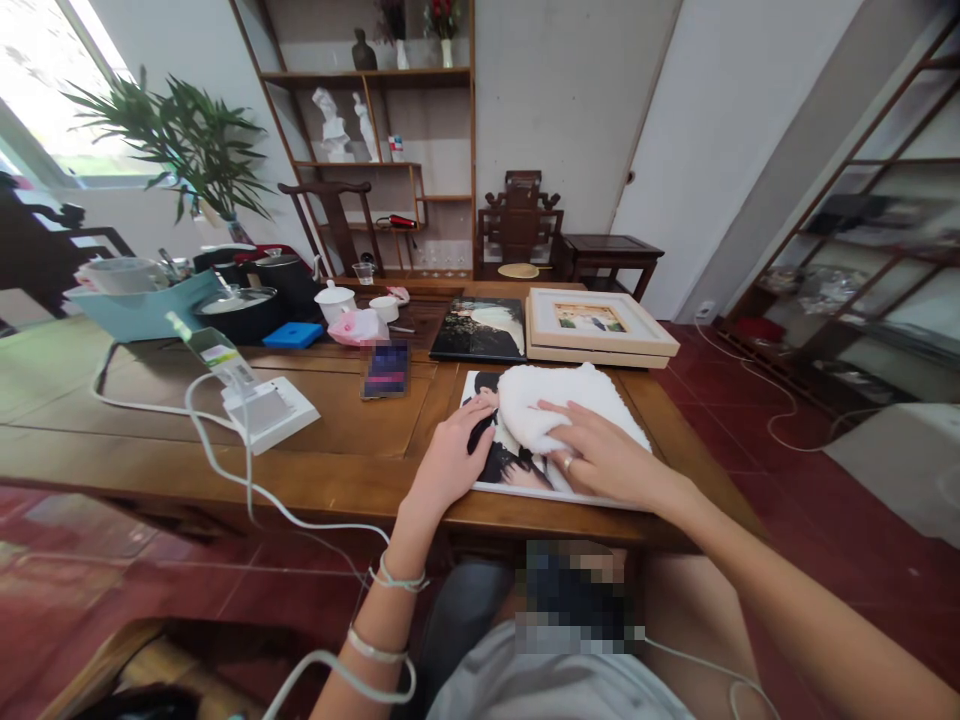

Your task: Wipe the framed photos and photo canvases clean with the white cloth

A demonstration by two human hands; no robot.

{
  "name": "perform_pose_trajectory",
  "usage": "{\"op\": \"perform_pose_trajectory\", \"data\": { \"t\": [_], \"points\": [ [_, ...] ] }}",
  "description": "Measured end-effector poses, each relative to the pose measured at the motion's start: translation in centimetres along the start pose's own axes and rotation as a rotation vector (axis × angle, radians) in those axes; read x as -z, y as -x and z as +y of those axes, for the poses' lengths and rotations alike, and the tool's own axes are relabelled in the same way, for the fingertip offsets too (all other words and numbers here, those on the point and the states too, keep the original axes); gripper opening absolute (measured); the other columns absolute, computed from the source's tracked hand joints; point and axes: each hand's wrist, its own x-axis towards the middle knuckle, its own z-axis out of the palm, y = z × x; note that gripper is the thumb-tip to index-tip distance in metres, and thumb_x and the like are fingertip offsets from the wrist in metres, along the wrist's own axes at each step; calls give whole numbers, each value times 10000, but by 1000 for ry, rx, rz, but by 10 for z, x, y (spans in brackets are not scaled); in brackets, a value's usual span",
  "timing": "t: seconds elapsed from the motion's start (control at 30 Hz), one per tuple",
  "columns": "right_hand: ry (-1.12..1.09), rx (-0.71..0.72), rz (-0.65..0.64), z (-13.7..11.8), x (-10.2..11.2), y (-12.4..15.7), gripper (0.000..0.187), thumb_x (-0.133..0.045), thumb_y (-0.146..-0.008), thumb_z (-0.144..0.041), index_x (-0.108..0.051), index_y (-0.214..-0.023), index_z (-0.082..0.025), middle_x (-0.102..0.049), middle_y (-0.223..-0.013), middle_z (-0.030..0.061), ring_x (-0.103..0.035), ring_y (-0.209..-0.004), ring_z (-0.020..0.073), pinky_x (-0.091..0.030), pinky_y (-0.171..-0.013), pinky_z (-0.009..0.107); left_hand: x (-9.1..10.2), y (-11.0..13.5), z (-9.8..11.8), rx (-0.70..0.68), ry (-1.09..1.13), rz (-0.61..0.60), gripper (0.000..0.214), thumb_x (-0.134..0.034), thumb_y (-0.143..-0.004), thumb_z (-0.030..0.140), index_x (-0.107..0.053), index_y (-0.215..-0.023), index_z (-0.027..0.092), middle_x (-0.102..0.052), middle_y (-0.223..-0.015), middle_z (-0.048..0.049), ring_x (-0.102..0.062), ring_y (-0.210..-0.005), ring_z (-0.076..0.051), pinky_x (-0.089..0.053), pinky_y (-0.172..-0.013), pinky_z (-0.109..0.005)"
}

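A white-bordered photo print lies flat at the near edge of the wooden table. My left hand rests on its left side with the fingers laid flat, pressing it down. A fluffy white cloth covers the upper right part of the print. My right hand, with a ring on one finger, lies on the cloth, its fingers stretched and pressing the near fold against the picture.
Two stacked framed pictures and a dark photo panel lie behind the print. A phone, a white charger block with cables, a spray bottle, cups, pots and a blue tray fill the left. Shelves stand behind and right.
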Motion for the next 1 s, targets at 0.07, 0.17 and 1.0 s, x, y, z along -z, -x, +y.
{"op": "perform_pose_trajectory", "data": {
  "t": [0.07, 0.17, 1.0],
  "points": [
    [4, -19, 18, 9, -1, -12, 325, -439, -824, -122, -672, -1050, -148, -482, -1382, 145, -402, -1300, 258, -287, -1084, 457, 0, 0, 0, 11, -6, -3, 294, -499, -876, 195, -624, -1139, 154, -599, -1272, -123, -524, -1224, -240, -401, -1057, -451],
    [13, -35, 49, 21, -3, -27, 358, -429, -803, -104, -670, -1055, -185, -495, -1379, 106, -454, -1254, 257, -343, -1037, 452, 0, 0, 1, 22, -13, -3, 292, -504, -871, 195, -627, -1133, 158, -603, -1267, -122, -533, -1214, -241, -405, -1052, -459],
    [19, 52, 52, -36, -10, 18, 263, -497, -799, -100, -691, -965, -164, -473, -1387, 155, -345, -1336, 260, -254, -1100, 510, 3, -2, 4, -9, 27, -22, 307, -459, -879, 154, -631, -1132, 175, -592, -1286, -95, -488, -1261, -222, -375, -1083, -427]
  ]
}}
